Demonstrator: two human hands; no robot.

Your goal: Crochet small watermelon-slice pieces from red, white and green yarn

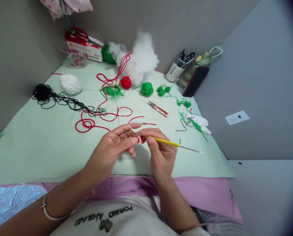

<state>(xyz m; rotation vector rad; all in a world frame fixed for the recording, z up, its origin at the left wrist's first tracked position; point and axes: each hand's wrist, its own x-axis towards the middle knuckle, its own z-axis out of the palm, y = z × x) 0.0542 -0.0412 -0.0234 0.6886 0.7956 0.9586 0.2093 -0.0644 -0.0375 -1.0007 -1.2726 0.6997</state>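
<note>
Near the table's front edge, my left hand [114, 144] pinches a small red and white crochet piece [140, 139] between thumb and fingers. White yarn loops over its raised index finger. My right hand [161, 149] grips a crochet hook [167, 141] by its yellow handle, with a bare metal end pointing right. The hook's other end meets the crochet piece, where fingers partly hide it. Beyond my hands, red yarn [89, 123] lies in loose loops. A white yarn ball [70, 84] sits at the left, with a strand running right from it.
Thread snips [158, 108] lie beyond my right hand. Black yarn [70, 101] trails at left. A red yarn ball [126, 82], a green yarn ball [146, 88] and white stuffing [143, 59] are farther back. A bottle [188, 73], a phone [195, 81] and a pen cup [177, 68] stand at right.
</note>
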